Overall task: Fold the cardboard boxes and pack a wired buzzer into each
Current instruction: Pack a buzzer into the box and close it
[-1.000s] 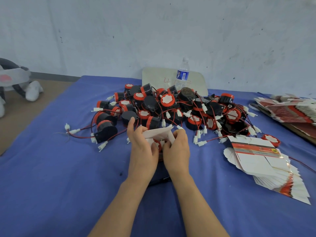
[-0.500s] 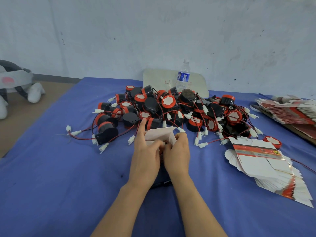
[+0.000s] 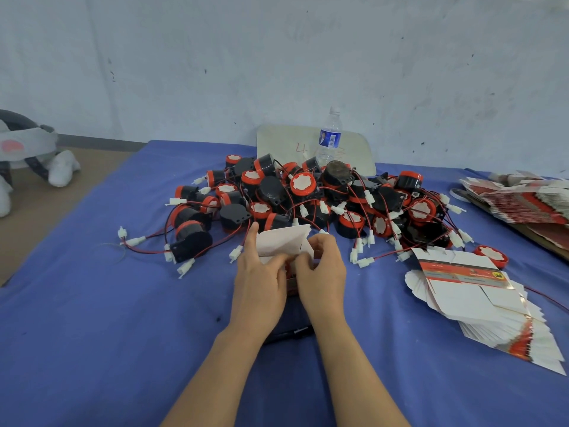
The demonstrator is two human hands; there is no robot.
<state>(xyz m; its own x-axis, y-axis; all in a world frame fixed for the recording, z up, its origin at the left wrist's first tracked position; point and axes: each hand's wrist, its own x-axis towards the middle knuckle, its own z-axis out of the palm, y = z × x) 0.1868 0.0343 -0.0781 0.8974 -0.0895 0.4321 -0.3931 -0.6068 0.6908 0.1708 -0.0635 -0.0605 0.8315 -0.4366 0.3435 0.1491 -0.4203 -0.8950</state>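
Left hand (image 3: pixel 261 282) and right hand (image 3: pixel 323 280): fingers gripped one box (image 3: pixel 283 240), centre frame. One buzzer heap (image 3: pixel 308 195) above. Two flat-box piles at right: near stack (image 3: pixel 480 298), far stack (image 3: pixel 523 203).

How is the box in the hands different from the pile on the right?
The held box is gripped by the left hand and right hand; the pile of flat boxes lies untouched on the blue cloth. The held box has a flap raised; the pile lies flat. The held box shows plain white; the pile's top has a red band. Both are cardboard.
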